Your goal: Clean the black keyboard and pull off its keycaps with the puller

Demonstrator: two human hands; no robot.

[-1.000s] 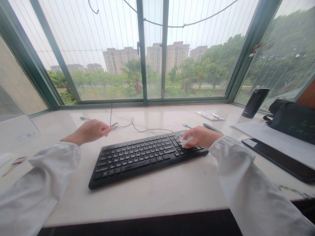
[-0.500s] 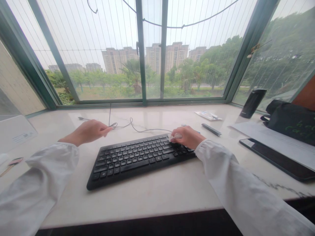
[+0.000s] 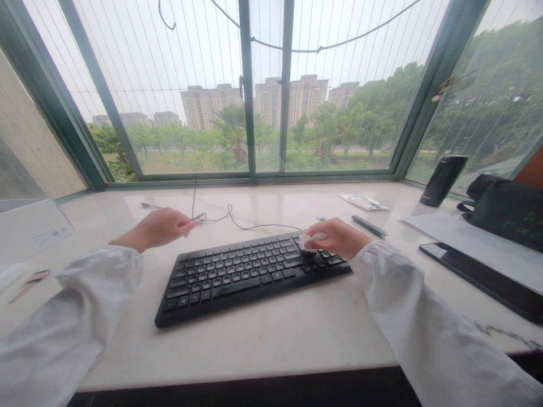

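A black keyboard [image 3: 250, 277] lies at a slight slant on the white marble-like sill. My right hand [image 3: 337, 236] is closed on a crumpled white tissue [image 3: 306, 243], held at the keys on the keyboard's right part and hiding some of them. Beyond the keyboard's left end, my left hand [image 3: 159, 229] pinches the thin dark cable [image 3: 258, 227] near a small bundled loop. The cable runs in a curve to the keyboard's back edge, and its plug end [image 3: 148, 205] lies behind my left hand.
To the right stand a black cylinder [image 3: 443, 181] and a black bag [image 3: 504, 206], with paper [image 3: 479, 240] and a phone [image 3: 479, 277] in front. A dark pen-like stick [image 3: 369, 226] and a small packet [image 3: 363, 202] lie behind my right hand. A white box [image 3: 38, 226] is at left.
My right hand has moved a little to the right over the keyboard with the tissue. My left hand keeps its pinch on the cable. The view has shifted slightly.
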